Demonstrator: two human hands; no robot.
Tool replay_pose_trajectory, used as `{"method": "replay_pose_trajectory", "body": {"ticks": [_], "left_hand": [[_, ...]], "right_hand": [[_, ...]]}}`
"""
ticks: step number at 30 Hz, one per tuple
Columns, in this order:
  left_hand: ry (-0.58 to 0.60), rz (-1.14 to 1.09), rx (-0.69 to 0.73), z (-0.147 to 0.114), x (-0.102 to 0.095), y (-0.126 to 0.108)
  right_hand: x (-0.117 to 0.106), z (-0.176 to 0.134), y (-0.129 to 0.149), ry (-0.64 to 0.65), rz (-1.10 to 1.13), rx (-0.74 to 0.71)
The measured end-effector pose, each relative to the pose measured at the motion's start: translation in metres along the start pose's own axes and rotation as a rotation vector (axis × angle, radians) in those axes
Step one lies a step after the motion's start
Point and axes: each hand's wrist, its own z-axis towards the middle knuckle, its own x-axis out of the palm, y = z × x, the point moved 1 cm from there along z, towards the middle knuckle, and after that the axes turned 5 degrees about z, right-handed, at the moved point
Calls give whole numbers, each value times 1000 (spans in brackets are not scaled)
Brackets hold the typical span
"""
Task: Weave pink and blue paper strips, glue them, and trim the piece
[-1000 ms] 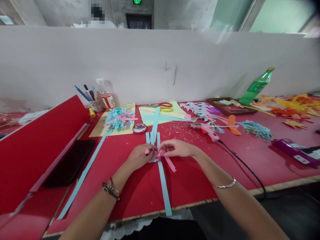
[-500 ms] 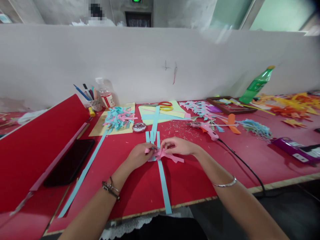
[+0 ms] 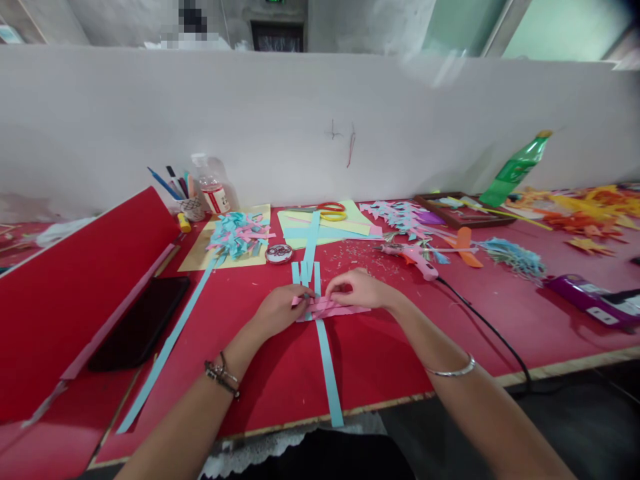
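Note:
Pink paper strips (image 3: 345, 309) lie crosswise over several light blue paper strips (image 3: 327, 373) on the red tabletop. My left hand (image 3: 281, 310) pinches the left ends of the pink strips, pressing low near the table. Close beside it, my right hand (image 3: 361, 289) has its thumb and fingers pinched together on the pink strips. Its fingertips partly cover the crossing. One long blue strip runs from the crossing to the table's front edge, and shorter blue ends stick up beyond my hands.
A pink glue gun (image 3: 413, 257) with a black cord lies at right. Scissors (image 3: 333, 212) rest on coloured paper behind. A pile of blue and pink paper strips (image 3: 237, 235), a round tin (image 3: 279, 253), a phone (image 3: 143, 323) and a purple device (image 3: 590, 300) stand around.
The pink strips right of the crossing have gone from spread and bent to lying flatter and closer together. My right hand has shifted slightly right; my left hand has hardly moved.

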Motion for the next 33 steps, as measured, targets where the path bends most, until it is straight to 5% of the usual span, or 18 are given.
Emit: {"method": "replay_pose_trajectory", "body": {"ticks": [18, 33], "left_hand": [[-30, 205, 6, -2, 1, -4], [-33, -7, -77, 0, 3, 2]], "right_hand": [[31, 12, 25, -305, -212, -261], [24, 10, 24, -358, 187, -308]]}}
